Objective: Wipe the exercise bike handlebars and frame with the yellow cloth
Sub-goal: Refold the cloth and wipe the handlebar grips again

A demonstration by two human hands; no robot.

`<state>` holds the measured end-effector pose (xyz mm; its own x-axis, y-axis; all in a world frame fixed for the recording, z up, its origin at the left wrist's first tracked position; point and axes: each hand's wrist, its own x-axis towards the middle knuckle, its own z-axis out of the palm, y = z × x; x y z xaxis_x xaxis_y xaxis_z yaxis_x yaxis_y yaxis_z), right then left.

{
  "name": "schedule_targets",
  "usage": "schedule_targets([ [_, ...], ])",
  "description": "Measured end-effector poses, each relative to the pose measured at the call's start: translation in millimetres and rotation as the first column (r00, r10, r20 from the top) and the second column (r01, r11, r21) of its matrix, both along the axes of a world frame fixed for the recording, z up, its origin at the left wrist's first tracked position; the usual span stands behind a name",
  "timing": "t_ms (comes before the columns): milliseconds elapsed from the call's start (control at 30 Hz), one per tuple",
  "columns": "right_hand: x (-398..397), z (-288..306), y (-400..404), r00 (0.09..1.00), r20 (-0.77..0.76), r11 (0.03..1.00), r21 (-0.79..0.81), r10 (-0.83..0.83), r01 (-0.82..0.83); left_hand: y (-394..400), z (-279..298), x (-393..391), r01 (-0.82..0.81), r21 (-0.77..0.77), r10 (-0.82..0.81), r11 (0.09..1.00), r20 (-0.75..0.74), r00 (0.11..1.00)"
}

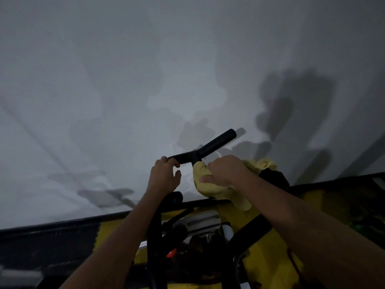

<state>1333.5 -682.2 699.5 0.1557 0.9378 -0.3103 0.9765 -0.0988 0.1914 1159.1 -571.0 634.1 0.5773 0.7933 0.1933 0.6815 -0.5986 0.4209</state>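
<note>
A black handlebar (216,142) of the exercise bike sticks up and forks in front of a white wall. My left hand (164,176) curls its fingers over the left end of the bar's crosspiece. My right hand (225,171) is shut on the yellow cloth (210,184), which is bunched around the bar's stem just below the fork and hangs down beneath my fist. More black frame tubes (155,230) run down between my forearms.
A white wall (125,90) with shadows fills the upper view. A dark baseboard (52,228) runs along its foot. Yellow and black flooring (266,265) lies below, with a white bike part (203,223) and an orange-red piece (171,253) near the frame.
</note>
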Motion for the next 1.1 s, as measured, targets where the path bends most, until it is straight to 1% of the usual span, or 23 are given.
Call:
schedule_targets([
  [67,3.0,-0.5,-3.1,0.999,-0.040,0.999,0.035,-0.038,0.039,-0.7,-0.6,-1.9,-0.024,-0.003,0.024,1.000,-0.012,1.000],
  [100,5.9,0.4,-5.5,0.999,-0.031,0.998,0.046,-0.036,0.037,-0.1,-0.7,-3.4,-0.039,-0.001,0.039,0.999,-0.020,0.999],
  [233,18.0,7.9,-19.4,0.994,0.086,0.996,0.044,0.069,-0.073,3.5,-1.1,-13.8,-0.091,-0.020,0.089,0.996,-0.063,0.994],
  [300,25.1,13.2,-25.7,0.993,0.091,0.995,0.049,0.077,-0.082,2.7,-1.8,-18.7,-0.121,-0.057,0.118,0.991,-0.056,0.991],
  [367,30.2,12.4,-31.0,0.991,0.111,0.997,0.032,0.073,-0.077,-3.0,-7.7,-25.0,-0.163,-0.126,0.160,0.979,-0.036,0.987],
  [467,31.5,12.4,-29.2,0.986,0.133,0.995,0.024,0.098,-0.102,-13.4,-13.9,-31.0,-0.213,-0.249,0.226,0.945,0.025,0.974],
  [567,16.4,2.5,-6.1,0.989,0.075,0.992,0.013,0.123,-0.125,-21.3,-13.6,-34.2,-0.252,-0.340,0.286,0.906,0.050,0.957],
  [667,-8.4,-21.7,19.8,0.999,-0.028,0.999,0.050,0.015,-0.014,-24.2,-9.9,-34.5,-0.281,-0.409,0.325,0.868,0.041,0.945],
  [700,-13.6,-28.2,24.8,0.999,-0.035,0.997,0.081,-0.015,0.018,-25.9,-8.3,-34.0,-0.297,-0.413,0.337,0.861,0.024,0.941],
  [767,-17.2,-33.3,28.8,0.999,-0.007,0.991,0.124,-0.040,0.041,-29.4,-5.0,-33.1,-0.345,-0.418,0.367,0.840,-0.030,0.930],
  [833,-15.8,-30.9,22.3,0.999,0.019,0.993,0.119,-0.030,0.028,-33.3,-2.2,-34.0,-0.398,-0.462,0.419,0.792,-0.062,0.906],
  [900,-11.7,-23.6,9.5,0.998,0.061,0.995,0.093,0.028,-0.034,-35.6,-0.2,-36.6,-0.441,-0.532,0.473,0.723,-0.083,0.877],
  [933,-7.9,-18.3,0.4,0.994,0.085,0.994,0.078,0.070,-0.077,-36.7,0.0,-38.2,-0.449,-0.552,0.485,0.702,-0.091,0.870],
  [1000,4.2,-4.9,-17.4,0.985,0.112,0.989,0.063,0.128,-0.136,-38.4,-0.6,-40.9,-0.452,-0.556,0.489,0.697,-0.092,0.867],
  [1100,22.5,12.7,-30.5,0.984,0.133,0.993,-0.002,0.121,-0.122,-41.7,-1.2,-42.6,-0.448,-0.555,0.498,0.701,-0.068,0.865],
])
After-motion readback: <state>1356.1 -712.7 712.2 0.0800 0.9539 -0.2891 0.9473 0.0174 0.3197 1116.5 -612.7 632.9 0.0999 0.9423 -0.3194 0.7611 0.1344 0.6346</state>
